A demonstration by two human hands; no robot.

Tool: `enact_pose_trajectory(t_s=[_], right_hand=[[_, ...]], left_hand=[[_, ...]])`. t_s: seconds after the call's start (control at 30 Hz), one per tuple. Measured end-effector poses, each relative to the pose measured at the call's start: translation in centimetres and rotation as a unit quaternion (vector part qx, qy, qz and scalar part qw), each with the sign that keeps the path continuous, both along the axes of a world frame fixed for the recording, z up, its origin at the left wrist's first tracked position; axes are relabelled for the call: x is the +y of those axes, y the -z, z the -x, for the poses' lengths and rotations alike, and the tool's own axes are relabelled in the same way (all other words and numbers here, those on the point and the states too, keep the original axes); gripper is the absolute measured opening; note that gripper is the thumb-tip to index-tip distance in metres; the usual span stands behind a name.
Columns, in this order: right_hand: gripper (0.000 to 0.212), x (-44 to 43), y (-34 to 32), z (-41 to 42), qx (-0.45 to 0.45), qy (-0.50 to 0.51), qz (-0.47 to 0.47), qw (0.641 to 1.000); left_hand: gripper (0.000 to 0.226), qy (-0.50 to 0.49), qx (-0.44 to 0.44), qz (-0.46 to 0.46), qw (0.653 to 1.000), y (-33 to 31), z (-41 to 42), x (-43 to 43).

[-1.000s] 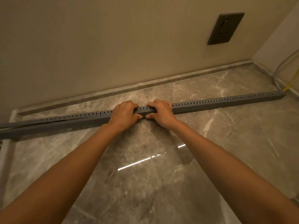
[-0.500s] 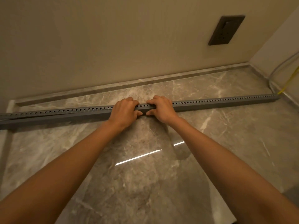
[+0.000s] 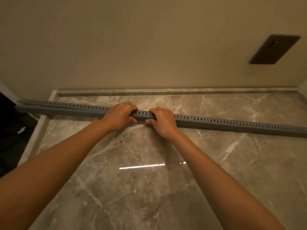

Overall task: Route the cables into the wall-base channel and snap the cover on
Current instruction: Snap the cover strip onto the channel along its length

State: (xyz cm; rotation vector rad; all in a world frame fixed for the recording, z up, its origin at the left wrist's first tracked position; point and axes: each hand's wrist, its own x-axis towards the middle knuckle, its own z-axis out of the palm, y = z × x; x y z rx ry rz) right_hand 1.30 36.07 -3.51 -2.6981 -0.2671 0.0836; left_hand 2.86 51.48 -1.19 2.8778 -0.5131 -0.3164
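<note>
A long grey cable channel (image 3: 232, 124) with a row of small holes along its top lies across the marble floor, a little out from the wall. My left hand (image 3: 119, 117) and my right hand (image 3: 163, 121) grip it side by side near its middle, fingers curled over the top, thumbs on the front face. At the left end the cover strip (image 3: 49, 103) sits slightly raised off the channel body. No cables show in this view.
A beige wall rises behind, with a marble skirting ledge (image 3: 166, 92) at its base. A dark socket plate (image 3: 275, 49) is on the wall at upper right. Dark objects (image 3: 10, 130) fill the left edge beyond the floor's border.
The view has swung to the left, so the channel's right end and the cables by the corner are out of frame. My hands keep their hold, now slightly further apart.
</note>
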Motion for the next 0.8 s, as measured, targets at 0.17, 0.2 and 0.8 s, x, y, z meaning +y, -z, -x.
enact_pose_trajectory(t_s=[0.17,0.2,0.8], right_hand=[[0.028,0.8,0.2,0.2,-0.008,-0.001,0.024,1.000],[0.027,0.9,0.2,0.1,-0.007,0.002,0.025,1.000],[0.024,6.9,-1.0,1.0,-0.001,0.079,0.004,0.997]], left_hand=[[0.024,0.038,-0.039,-0.036,0.998,0.1,0.0,-0.1],[0.023,0.046,-0.043,-0.042,0.997,0.1,-0.2,0.0],[0.023,0.079,-0.010,-0.013,0.997,-0.3,-1.4,8.9]])
